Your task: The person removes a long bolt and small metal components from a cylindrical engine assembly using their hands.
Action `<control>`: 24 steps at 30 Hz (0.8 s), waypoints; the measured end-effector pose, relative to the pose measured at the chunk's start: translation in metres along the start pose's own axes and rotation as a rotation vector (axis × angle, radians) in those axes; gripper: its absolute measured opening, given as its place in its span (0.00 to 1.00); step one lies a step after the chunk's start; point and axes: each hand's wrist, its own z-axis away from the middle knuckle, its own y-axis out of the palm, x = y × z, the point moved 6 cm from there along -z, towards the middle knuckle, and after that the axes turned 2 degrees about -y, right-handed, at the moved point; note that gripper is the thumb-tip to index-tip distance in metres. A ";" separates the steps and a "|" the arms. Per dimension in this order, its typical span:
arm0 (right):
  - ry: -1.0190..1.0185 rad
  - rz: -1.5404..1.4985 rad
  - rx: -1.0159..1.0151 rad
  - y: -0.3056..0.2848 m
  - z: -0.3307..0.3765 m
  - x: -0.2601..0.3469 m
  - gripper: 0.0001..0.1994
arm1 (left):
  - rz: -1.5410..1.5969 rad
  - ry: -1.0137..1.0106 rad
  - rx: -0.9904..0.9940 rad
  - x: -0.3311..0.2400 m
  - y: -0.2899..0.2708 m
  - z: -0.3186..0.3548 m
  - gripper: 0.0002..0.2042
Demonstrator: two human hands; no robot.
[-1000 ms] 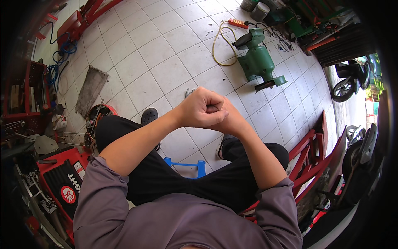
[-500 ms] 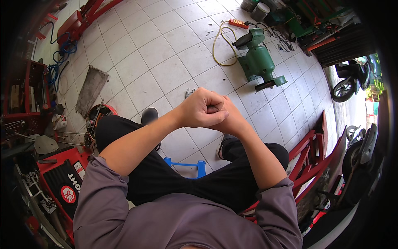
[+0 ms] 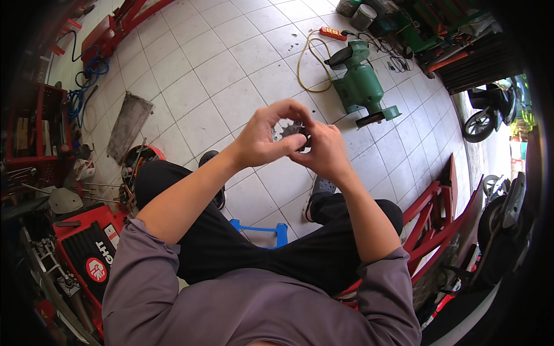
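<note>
Above the floor, in front of my knees, my two hands meet around a small dark metal sprocket (image 3: 292, 131). Its teeth show in the gap between the curled fingers and thumb of my left hand (image 3: 258, 137). From the other side, the bent fingers of my right hand (image 3: 329, 153) close on the sprocket's right part. Much of it is hidden behind my fingers and thumbs.
A green bench grinder (image 3: 362, 83) lies on the tiles ahead, near an orange power strip (image 3: 333, 33). A blue plastic stool (image 3: 280, 233) shows between my legs. At left are a red case (image 3: 72, 254), a tool bucket (image 3: 151, 153) and a flat board (image 3: 128, 124). Red metal frames (image 3: 424, 210) stand right.
My left hand has opened from a closed, fist-like pose into an arch of fingers and thumb. The sprocket, hidden before, now shows between my hands.
</note>
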 end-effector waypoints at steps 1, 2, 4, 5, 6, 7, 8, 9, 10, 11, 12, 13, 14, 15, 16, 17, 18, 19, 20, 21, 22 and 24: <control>0.029 0.014 -0.027 -0.006 -0.002 -0.004 0.23 | -0.015 0.050 -0.052 -0.004 -0.007 -0.001 0.17; 0.068 -0.036 -0.037 -0.010 -0.004 -0.009 0.24 | -0.091 0.068 -0.052 0.002 -0.015 -0.004 0.23; 0.123 -0.148 -0.090 -0.026 -0.005 -0.008 0.23 | -0.319 -0.074 -0.055 0.013 -0.018 -0.006 0.25; 0.150 -0.204 -0.116 -0.032 -0.005 -0.007 0.22 | -0.432 -0.145 -0.056 0.017 -0.019 -0.007 0.26; 0.135 -0.247 -0.222 -0.039 -0.005 -0.005 0.20 | -0.574 -0.142 -0.010 0.023 -0.017 -0.006 0.32; 0.134 -0.269 -0.239 -0.040 -0.004 -0.006 0.20 | -0.556 -0.134 0.016 0.029 -0.011 -0.004 0.34; 0.133 -0.292 -0.256 -0.040 -0.003 -0.008 0.20 | -0.538 -0.127 0.041 0.035 -0.003 -0.002 0.36; 0.132 -0.315 -0.274 -0.041 -0.002 -0.009 0.20 | -0.520 -0.120 0.067 0.041 0.007 0.000 0.38; 0.129 -0.266 -0.256 -0.041 0.000 -0.008 0.22 | -0.516 -0.096 0.045 0.042 0.016 0.001 0.42; 0.125 -0.247 -0.261 -0.040 0.002 -0.008 0.23 | -0.444 -0.100 0.013 0.044 0.022 0.001 0.41; 0.121 -0.229 -0.265 -0.039 0.004 -0.007 0.24 | -0.372 -0.105 -0.018 0.046 0.026 0.001 0.41; 0.115 -0.213 -0.270 -0.038 0.005 -0.004 0.25 | -0.302 -0.110 -0.050 0.048 0.028 0.001 0.40; 0.135 -0.168 -0.241 -0.038 0.006 0.000 0.28 | -0.330 -0.065 -0.115 0.050 0.028 0.003 0.34; 0.106 -0.108 -0.231 -0.036 0.006 0.004 0.29 | -0.324 -0.114 -0.113 0.057 0.027 0.004 0.33; 0.078 -0.045 -0.221 -0.036 0.007 0.008 0.30 | -0.315 -0.160 -0.110 0.060 0.025 0.004 0.31; 0.051 0.018 -0.210 -0.036 0.008 0.011 0.31 | -0.306 -0.207 -0.107 0.063 0.025 0.004 0.29; 0.149 -0.010 -0.078 -0.033 0.008 0.006 0.36 | -0.315 -0.166 -0.151 0.060 0.025 0.004 0.23; 0.099 -0.050 -0.184 -0.039 0.008 0.009 0.36 | -0.278 -0.213 -0.156 0.062 0.026 0.004 0.23; 0.047 -0.091 -0.290 -0.045 0.008 0.012 0.36 | -0.241 -0.261 -0.161 0.064 0.026 0.005 0.23; -0.004 -0.132 -0.395 -0.051 0.010 0.014 0.36 | -0.204 -0.308 -0.167 0.066 0.026 0.005 0.22; -0.020 -0.325 -0.378 -0.051 0.008 0.012 0.35 | -0.275 -0.301 -0.167 0.064 0.024 0.005 0.22; -0.051 -0.712 -0.335 -0.049 0.006 0.010 0.33 | -0.323 -0.310 -0.139 0.062 0.025 0.008 0.22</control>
